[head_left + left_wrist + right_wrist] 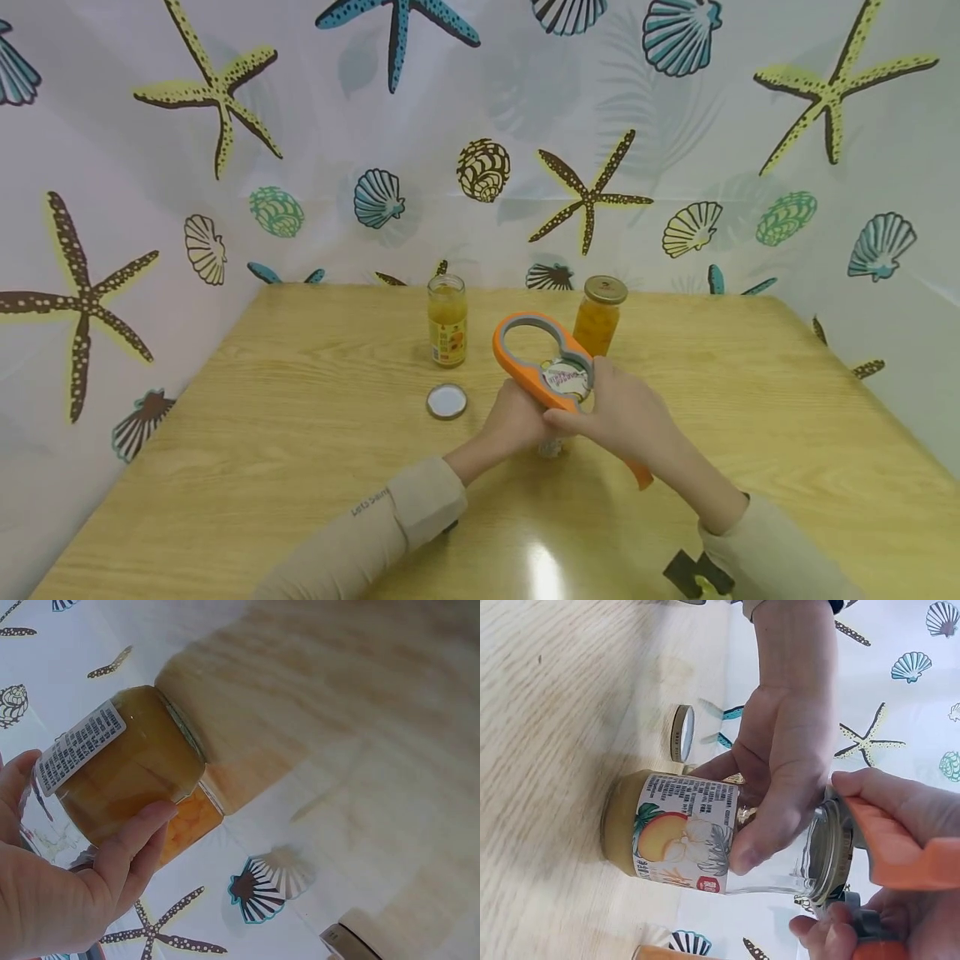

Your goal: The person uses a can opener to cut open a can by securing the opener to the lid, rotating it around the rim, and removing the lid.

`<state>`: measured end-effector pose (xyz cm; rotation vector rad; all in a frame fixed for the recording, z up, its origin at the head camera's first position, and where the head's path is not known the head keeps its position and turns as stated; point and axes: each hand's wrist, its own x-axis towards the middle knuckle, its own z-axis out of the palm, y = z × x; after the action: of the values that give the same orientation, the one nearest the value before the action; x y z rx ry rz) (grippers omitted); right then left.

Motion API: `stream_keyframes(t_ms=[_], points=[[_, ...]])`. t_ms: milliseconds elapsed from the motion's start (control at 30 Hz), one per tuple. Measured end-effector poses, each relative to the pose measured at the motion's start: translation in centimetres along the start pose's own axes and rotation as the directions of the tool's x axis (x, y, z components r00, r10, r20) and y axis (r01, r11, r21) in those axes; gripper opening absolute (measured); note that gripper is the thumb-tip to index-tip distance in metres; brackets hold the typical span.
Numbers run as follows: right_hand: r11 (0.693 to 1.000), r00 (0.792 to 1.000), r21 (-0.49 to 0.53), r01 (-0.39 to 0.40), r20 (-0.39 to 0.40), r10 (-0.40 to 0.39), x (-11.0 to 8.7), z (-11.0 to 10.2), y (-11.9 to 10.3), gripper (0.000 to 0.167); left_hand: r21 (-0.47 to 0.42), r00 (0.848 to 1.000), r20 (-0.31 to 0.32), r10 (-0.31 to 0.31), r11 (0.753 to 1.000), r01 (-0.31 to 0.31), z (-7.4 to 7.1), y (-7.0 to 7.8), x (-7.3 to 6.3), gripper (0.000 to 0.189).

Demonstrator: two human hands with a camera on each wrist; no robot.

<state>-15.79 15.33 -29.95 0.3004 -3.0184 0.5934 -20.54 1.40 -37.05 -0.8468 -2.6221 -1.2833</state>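
Note:
My left hand (pixel 517 417) grips a glass jar (pixel 682 832) with a peach-printed label and yellowish contents low inside. In the left wrist view the thumb and fingers of that hand wrap the jar's side. An orange and grey jar opener (pixel 517 367) lies across the top of this jar, the smaller of its two rings around the printed lid (pixel 567 377). My right hand (pixel 626 408) holds the opener, fingers and thumb bent around its orange handles at the lid. From the head, the hands and opener hide most of the jar.
Further back on the wooden table (pixel 322 358) stands a lidless jar (pixel 447 329) of yellow contents. A capped jar of orange fruit (pixel 596 325) is behind the opener. A loose lid (pixel 447 401) lies left of my hands. A patterned cloth (pixel 420 125) hangs around the table.

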Motion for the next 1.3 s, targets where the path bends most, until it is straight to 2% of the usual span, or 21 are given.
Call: stream_keyframes(t_ms=[133, 200, 367, 467, 733, 900, 967, 1100, 1167, 1300], points=[[1.000, 1.000, 0.017, 0.010, 0.010, -0.010, 0.2, -0.2, 0.3, 0.065, 0.023, 0.999, 0.014, -0.046, 0.999, 0.046, -0.2, 0.2, 0.3, 0.047], [0.999, 0.999, 0.028, 0.035, 0.016, -0.035, 0.3, -0.3, 0.6, 0.063, 0.003, 0.997, 0.033, -0.070, 0.998, 0.070, -0.2, 0.3, 0.3, 0.051], [0.990, 0.991, 0.063, 0.124, 0.049, -0.128, 0.4, -0.6, 1.4, 0.049, -0.078, 0.986, 0.138, -0.092, 0.992, 0.103, -0.5, 0.6, 0.6, 0.061], [0.984, 0.984, 0.073, 0.165, 0.062, -0.169, 0.5, -0.8, 1.8, 0.049, -0.098, 0.978, 0.190, -0.089, 0.989, 0.109, -0.7, 0.7, 0.7, 0.063], [0.968, 0.965, 0.063, 0.242, 0.083, -0.247, 1.3, -1.1, 2.7, 0.049, -0.140, 0.980, 0.168, -0.105, 0.982, 0.129, -0.6, 0.8, 0.5, 0.064], [0.950, 0.946, 0.072, 0.302, 0.103, -0.308, 1.7, -1.2, 3.5, 0.049, -0.180, 0.973, 0.190, -0.129, 0.970, 0.164, -0.4, 0.7, 0.4, 0.060], [0.946, 0.940, 0.078, 0.316, 0.113, -0.323, 1.8, -1.2, 3.7, 0.050, -0.223, 0.975, 0.187, -0.117, 0.962, 0.158, -0.4, 0.6, 0.3, 0.058], [0.936, 0.928, 0.093, 0.340, 0.126, -0.350, 2.2, -1.4, 4.1, 0.050, -0.240, 0.975, 0.203, -0.095, 0.960, 0.143, -0.6, 0.5, 0.4, 0.053], [0.930, 0.922, 0.095, 0.355, 0.129, -0.365, 2.4, -1.5, 4.2, 0.049, -0.235, 0.968, 0.235, -0.093, 0.961, 0.149, -0.6, 0.5, 0.6, 0.054], [0.917, 0.906, 0.101, 0.387, 0.141, -0.398, 2.6, -1.6, 4.4, 0.049, -0.159, 0.945, 0.322, -0.064, 0.980, 0.121, -0.7, 0.5, 0.9, 0.061]])
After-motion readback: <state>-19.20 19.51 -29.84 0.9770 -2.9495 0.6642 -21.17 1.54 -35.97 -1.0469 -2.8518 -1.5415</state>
